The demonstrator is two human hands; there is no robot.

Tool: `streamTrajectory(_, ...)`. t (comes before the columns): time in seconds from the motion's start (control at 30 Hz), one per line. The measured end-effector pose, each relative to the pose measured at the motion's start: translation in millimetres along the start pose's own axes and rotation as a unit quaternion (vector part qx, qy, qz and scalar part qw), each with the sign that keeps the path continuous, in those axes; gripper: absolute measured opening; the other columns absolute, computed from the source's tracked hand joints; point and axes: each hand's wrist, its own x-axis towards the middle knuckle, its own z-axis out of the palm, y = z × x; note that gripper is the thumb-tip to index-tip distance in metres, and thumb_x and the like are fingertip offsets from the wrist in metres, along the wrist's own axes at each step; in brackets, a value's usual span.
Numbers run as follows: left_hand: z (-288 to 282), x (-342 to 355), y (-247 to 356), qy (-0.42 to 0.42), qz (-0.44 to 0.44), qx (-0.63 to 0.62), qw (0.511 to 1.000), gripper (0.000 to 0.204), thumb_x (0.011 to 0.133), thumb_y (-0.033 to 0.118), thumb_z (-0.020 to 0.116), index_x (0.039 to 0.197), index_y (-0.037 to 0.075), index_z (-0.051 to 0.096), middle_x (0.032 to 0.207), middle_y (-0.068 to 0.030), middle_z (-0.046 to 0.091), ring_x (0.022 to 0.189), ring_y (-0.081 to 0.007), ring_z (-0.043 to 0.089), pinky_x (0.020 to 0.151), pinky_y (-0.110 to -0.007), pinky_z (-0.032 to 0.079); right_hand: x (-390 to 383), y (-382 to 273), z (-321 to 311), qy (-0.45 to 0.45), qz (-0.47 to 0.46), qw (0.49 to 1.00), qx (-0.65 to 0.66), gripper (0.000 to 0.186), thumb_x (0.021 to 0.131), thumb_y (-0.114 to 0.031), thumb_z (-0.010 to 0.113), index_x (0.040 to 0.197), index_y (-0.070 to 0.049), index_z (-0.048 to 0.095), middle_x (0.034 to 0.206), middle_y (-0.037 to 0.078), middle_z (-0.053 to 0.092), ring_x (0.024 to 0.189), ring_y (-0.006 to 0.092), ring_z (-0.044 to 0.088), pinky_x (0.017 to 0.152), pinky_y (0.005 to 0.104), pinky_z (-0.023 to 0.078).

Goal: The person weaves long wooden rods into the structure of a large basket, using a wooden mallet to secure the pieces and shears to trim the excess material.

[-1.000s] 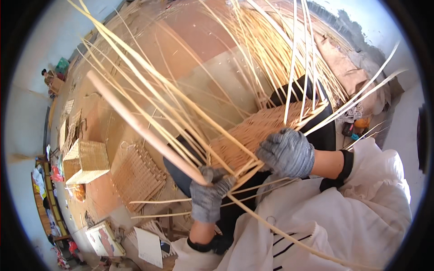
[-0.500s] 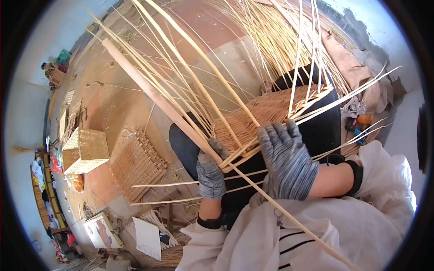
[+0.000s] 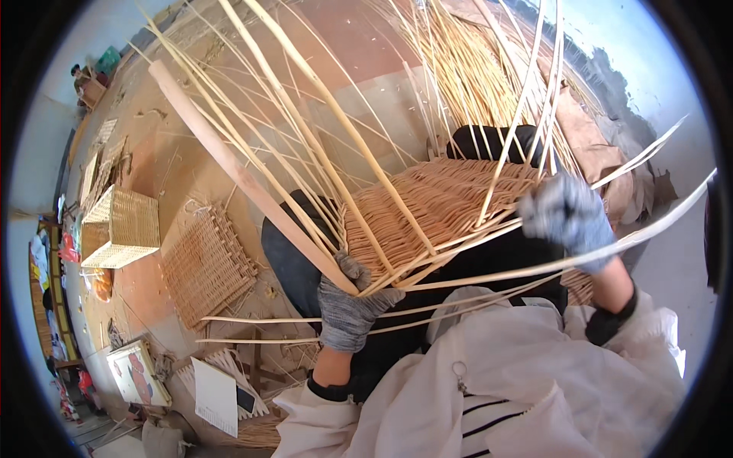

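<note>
A reddish-brown wicker basket, its long pale rods standing up from the edges, rests across my lap. My left hand, in a grey knitted glove, is closed round its near left corner, at the foot of a thick peeled stick. Motion blurs my right hand, also gloved, beside the right end of the woven near edge. Its fingers look bent, but their grip is unclear. From the near left corner a loose pale rod runs right, passing by my right wrist.
A bundle of rods lies beyond the basket. On the floor at left are a woven panel and a box-shaped basket. Lower left lie a white sheet of paper and a picture board. Brown cloth lies at right.
My right hand has lifted off the near edge and moved right and up. The loose rod that crossed my lap now sweeps out to the right. My left hand keeps its corner hold.
</note>
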Motion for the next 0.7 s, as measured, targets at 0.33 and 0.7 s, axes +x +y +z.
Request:
streamTrajectory(0.33, 3.3, 2.3, 17.3, 0.108, -0.209, -0.23, 0.944, 0.055, 0.048, 0.021, 0.083, 0.077, 0.011, 0.038, 0.062, 0.0051, 0.039, 0.057, -0.0066, 0.038, 0.062, -0.021, 0.039, 3.9, 51.0, -2.1, 0.192, 0.155, 0.937, 0.246, 0.011, 0.073, -0.003, 0.059, 0.082, -0.001, 0.054, 0.074, 0.009, 0.057, 0.061, 0.0154, 0.059, 0.046, 0.0241, 0.05)
streamTrajectory(0.7, 1.5, 31.3, 86.5, 0.028, -0.045, 0.211, 0.976, 0.041, 0.073, 0.02, 0.064, 0.108, 0.001, 0.051, 0.1, -0.0161, 0.057, 0.094, -0.0281, 0.054, 0.084, -0.036, 0.041, 28.4, 61.1, 1.8, 0.156, 0.138, 0.937, 0.282, 0.014, 0.07, 0.001, 0.06, 0.083, 0.002, 0.055, 0.075, 0.011, 0.057, 0.066, 0.0195, 0.06, 0.055, 0.0267, 0.053)
